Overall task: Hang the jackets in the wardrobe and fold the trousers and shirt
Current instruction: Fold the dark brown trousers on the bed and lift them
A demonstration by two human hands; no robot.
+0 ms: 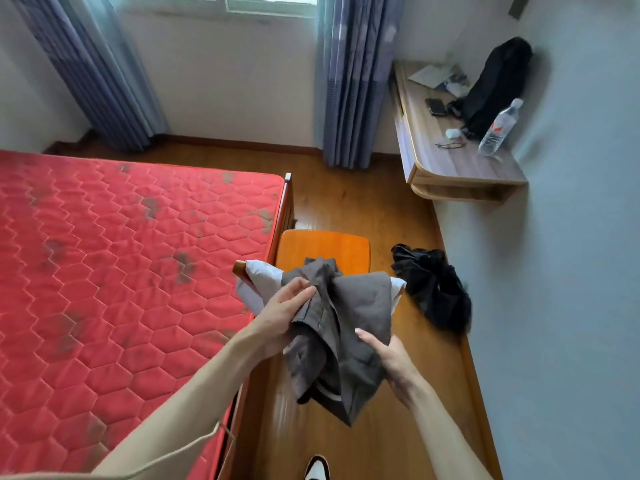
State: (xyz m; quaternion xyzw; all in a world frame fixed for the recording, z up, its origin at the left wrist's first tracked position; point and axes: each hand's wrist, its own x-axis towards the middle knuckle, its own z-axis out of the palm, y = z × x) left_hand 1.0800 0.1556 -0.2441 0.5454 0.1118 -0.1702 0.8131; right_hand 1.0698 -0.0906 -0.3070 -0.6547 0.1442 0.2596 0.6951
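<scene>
While it hangs bunched just below the centre of the frame, the grey garment point(349, 327) reads as soft, light and quite limp: its folds sag from both grips and a loose corner droops toward the wooden floor point(349, 209). Whether it is the shirt or the trousers I cannot tell from this bundle. The left hand point(287, 317) pinches a gathered edge between thumb and fingers, and the right hand point(388, 355) curls round the cloth from the lower right. Cloth like this will not slip, but it collapses wherever it is unsupported, so I judge the best hold to be along a seam, collar or waistband, one corner in each hand, shaken out flat. Behind it, a white cloth point(256, 282) drapes over an orange chair point(325, 247) at mid-frame. A black garment point(433, 285) lies crumpled on the floor at right. The red mattress point(121, 254) fills the left.
</scene>
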